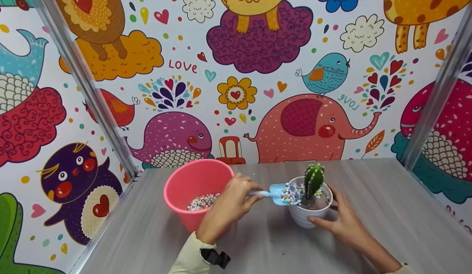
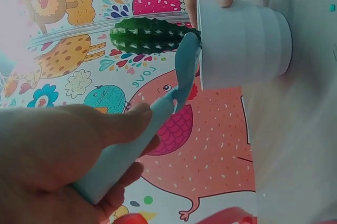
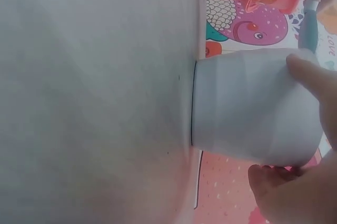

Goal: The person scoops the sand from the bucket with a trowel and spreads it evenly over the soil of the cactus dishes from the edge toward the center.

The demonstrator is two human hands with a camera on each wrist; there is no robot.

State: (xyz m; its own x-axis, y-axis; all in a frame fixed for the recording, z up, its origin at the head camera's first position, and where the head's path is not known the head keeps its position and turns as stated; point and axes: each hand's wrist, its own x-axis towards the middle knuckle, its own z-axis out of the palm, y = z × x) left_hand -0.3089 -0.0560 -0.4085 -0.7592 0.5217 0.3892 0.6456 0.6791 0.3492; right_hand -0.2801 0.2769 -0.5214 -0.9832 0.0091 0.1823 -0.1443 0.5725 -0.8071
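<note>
My left hand (image 1: 236, 198) grips the handle of a light blue toy shovel (image 1: 275, 193). Small multicoloured pebbles (image 1: 291, 193) lie heaped on its blade, which overlaps the left rim of a white flowerpot (image 1: 308, 220). In the left wrist view the shovel (image 2: 185, 68) tilts at the pot's mouth beside the green cactus (image 2: 150, 36). The cactus stands upright in the pot, with brown soil and some pebbles around its base. My right hand (image 1: 344, 220) holds the pot from the right, thumb on its near side, fingers curled behind; the right wrist view shows the thumb on the white wall.
A pink bucket (image 1: 190, 217) with more pebbles (image 1: 202, 202) inside stands on the left, behind my left forearm. The grey wood-grain table (image 1: 266, 251) meets a wall printed with cartoon animals (image 1: 296, 133) at the back. Metal posts (image 1: 435, 99) rise at both back corners.
</note>
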